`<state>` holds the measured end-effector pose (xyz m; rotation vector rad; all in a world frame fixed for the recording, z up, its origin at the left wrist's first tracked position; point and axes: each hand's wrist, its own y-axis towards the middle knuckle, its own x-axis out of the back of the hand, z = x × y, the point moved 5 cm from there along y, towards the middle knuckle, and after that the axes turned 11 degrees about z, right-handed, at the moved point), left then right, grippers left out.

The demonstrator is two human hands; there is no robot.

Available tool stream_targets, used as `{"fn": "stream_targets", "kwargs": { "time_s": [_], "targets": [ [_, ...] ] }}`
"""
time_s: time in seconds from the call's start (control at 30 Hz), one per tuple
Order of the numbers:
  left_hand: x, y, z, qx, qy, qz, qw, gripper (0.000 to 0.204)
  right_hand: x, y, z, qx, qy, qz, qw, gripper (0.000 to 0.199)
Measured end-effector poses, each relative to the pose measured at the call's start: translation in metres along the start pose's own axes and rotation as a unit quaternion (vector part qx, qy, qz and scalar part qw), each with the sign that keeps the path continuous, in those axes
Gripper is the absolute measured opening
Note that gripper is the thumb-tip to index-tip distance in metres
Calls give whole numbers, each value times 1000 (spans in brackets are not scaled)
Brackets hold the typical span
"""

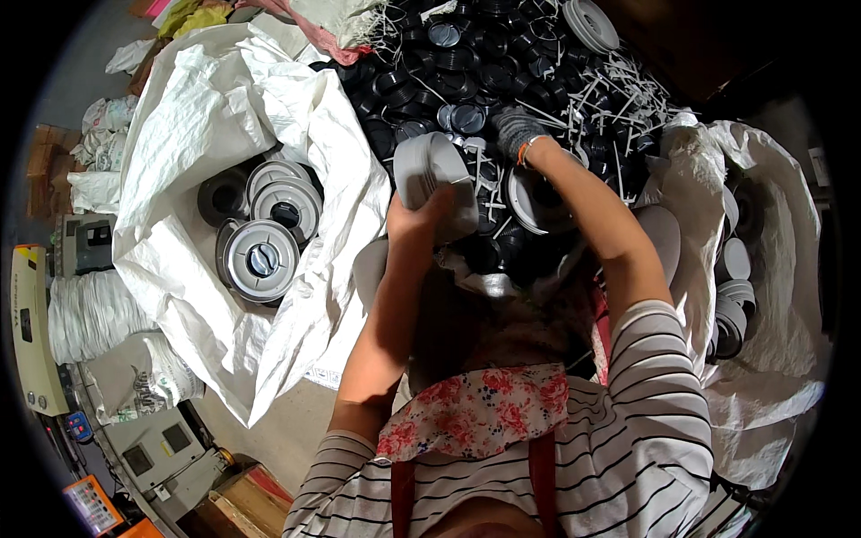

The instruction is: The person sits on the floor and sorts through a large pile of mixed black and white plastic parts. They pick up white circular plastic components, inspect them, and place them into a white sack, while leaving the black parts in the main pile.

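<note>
My bare left hand (418,215) is closed around a stack of pale grey round plastic rings (426,170), lifted in front of me with the thumb on its near side. To its right, my right hand (518,134) wears a dark grey knit glove and reaches into a heap of black round plastic caps (466,81). Its fingertips merge with the dark caps, so their grip is unclear. Just below the glove, a larger white plastic ring (531,197) rests on the heap. Thin white plastic sprues (619,99) lie scattered over the caps on the right.
At my left stands an open white woven sack (188,197) holding several grey flanged discs (262,258). Another woven sack (780,215) on my right contains grey and black round parts (734,305). A machine (36,332) and bundled white sacks (94,318) line the far left.
</note>
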<state>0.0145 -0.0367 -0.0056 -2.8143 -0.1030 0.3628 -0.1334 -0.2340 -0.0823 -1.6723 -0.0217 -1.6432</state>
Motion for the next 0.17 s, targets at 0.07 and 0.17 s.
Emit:
{"fn": "stream_targets", "kwargs": {
  "time_s": [0.07,0.17],
  "targets": [
    [8,2,3,-8,-84,-29,996,30,9,-24,32,64,52,-114,990,32],
    [17,7,15,-46,-225,-44,972,36,17,-69,56,186,181,-195,946,37]
  ]
}}
